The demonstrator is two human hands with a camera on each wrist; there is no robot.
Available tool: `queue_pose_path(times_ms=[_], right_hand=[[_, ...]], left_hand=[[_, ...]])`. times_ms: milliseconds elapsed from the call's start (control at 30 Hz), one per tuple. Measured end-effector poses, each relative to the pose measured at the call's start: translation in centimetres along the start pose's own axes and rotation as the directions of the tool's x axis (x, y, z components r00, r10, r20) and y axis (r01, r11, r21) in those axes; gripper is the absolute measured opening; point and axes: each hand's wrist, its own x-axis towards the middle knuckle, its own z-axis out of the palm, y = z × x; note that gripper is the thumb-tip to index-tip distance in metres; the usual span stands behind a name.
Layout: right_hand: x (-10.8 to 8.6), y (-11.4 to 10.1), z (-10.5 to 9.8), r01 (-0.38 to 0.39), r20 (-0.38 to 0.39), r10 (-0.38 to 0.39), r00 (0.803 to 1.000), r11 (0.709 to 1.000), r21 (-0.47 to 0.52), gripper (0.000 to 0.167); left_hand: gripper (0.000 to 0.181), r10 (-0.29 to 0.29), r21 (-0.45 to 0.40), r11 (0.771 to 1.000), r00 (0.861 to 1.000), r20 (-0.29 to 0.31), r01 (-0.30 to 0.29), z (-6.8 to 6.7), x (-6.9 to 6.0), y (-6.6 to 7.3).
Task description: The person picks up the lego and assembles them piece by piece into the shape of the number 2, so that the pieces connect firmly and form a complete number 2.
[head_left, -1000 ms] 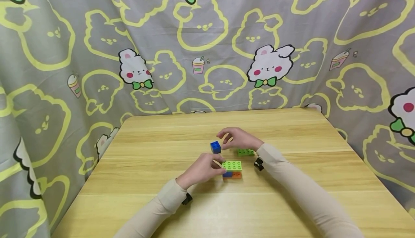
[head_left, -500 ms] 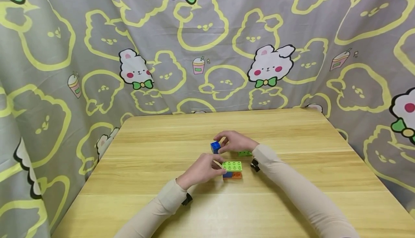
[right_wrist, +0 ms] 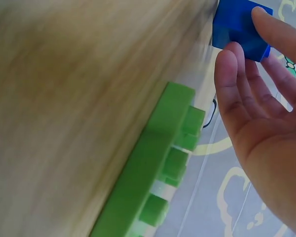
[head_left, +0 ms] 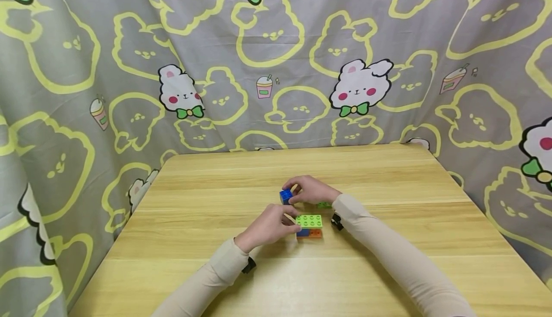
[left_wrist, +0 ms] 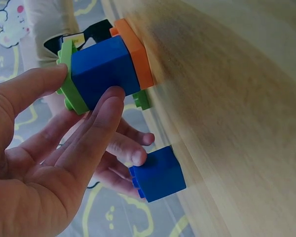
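Right grip [head_left: 309, 191] clamped on a loose blue block [head_left: 285, 197], thumb and fingertips against its sides, and that block stands upright with its studs on top! It sits beyond the stack [left_wrist: 106, 71] and a little to the left of it, low at the tabletop [head_left: 207, 187], though whether its base touches the wood, I can't quite tell. Over to the left grip [head_left: 266, 225], and it's curled round the left end of that stack: one tip at the edge of the light green plate [head_left: 309, 221], another pressed flat to the blue face underneath. What a sandwich, folks: light green on top, a second blue block [head_left: 303, 232] in the middle under the left half, an orange plate [head_left: 316, 233] at the bottom, its right-hand studs bare beneath the overhanging green. And look just below the right wrist: a darker green brick [right_wrist: 155, 143] lies on the tabletop, studs up, near the right grip but apart from it, partly hidden from the head view by the hand. Beige sleeves [head_left: 392, 245] run in from the near edge on both arms, and a black device [head_left: 248, 264] shows at the left wrist. Backdrop: grey curtain [head_left: 297, 15], yellow outlined animals, white bunny heads in green bows.
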Motion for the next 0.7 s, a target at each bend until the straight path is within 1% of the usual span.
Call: queue_pose_path(times_ms=[200,500,700], right_hand=[[0.08,0.18,0.09,-0.011,-0.021,0.011,1.000,1.000,-0.004,0.035],[-0.09,0.60,-0.10,-0.031,-0.063,0.032,0.998,0.999,0.026,0.034],[-0.25,0.77,-0.34,-0.057,-0.072,0.059,0.996,0.998,0.029,0.034]], left_hand=[[0.029,-0.001,0.000,1.000,1.000,-0.005,0.001,0.02,0.02,-0.04],[0.029,-0.001,-0.011,1.000,1.000,-0.006,0.001,0.10,0.05,0.00],[0.030,0.001,-0.010,1.000,1.000,-0.006,-0.001,0.15,0.02,0.00]])
